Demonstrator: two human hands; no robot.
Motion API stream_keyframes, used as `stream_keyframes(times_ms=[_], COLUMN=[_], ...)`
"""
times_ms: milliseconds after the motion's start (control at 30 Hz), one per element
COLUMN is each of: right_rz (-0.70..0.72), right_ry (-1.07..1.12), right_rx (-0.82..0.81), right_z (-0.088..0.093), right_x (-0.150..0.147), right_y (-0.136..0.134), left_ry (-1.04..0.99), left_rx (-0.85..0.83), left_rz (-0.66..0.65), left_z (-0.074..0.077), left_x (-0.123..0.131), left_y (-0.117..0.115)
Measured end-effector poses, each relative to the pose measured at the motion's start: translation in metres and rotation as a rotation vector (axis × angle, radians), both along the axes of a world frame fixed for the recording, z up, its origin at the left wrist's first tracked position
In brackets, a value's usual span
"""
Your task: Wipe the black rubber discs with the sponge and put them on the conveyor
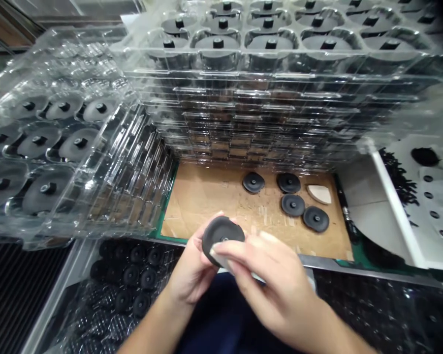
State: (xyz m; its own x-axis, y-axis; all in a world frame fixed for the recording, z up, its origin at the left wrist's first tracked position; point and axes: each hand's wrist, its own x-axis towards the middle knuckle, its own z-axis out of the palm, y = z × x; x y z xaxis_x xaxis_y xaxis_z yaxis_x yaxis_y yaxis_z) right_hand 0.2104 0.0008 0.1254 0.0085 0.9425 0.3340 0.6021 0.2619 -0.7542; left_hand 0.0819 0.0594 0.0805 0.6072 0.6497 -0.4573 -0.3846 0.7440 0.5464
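Observation:
My left hand point(194, 268) is closed around the edge of a black round cap point(221, 231), held face up with a small raised ring at its centre. My right hand point(271, 280) pinches a pale, thin piece point(223, 260) and presses it against the near rim of the cap. Most of that pale piece is hidden by the fingers. Several similar black caps lie on the cardboard to the right, among them one point(253, 182) apart from the others and one point(316, 219) nearest the front. Beside them lies a cream wedge-shaped pad point(319, 193).
Tall stacks of clear plastic trays point(243, 73) rise behind the cardboard point(192, 196) and on the left point(107, 182), their top layers holding capped parts. A white bin point(395, 206) stands at right. Below the table edge, a tray of black caps point(133, 275) sits on the left.

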Motion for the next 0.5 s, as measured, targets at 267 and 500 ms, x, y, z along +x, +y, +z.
stream_keyframes(times_ms=[267,500], right_rz=[-0.196,0.051], right_ry=[-0.216,-0.149], right_rx=[0.041,-0.026], right_z=[-0.004,-0.006], right_x=[0.026,0.036], right_y=[0.012,0.033], left_ry=[0.014,0.034], left_rx=[-0.079,-0.008], left_rz=[0.01,-0.198], left_z=[-0.002,-0.007], left_x=[0.01,0.01], left_y=[0.003,0.011])
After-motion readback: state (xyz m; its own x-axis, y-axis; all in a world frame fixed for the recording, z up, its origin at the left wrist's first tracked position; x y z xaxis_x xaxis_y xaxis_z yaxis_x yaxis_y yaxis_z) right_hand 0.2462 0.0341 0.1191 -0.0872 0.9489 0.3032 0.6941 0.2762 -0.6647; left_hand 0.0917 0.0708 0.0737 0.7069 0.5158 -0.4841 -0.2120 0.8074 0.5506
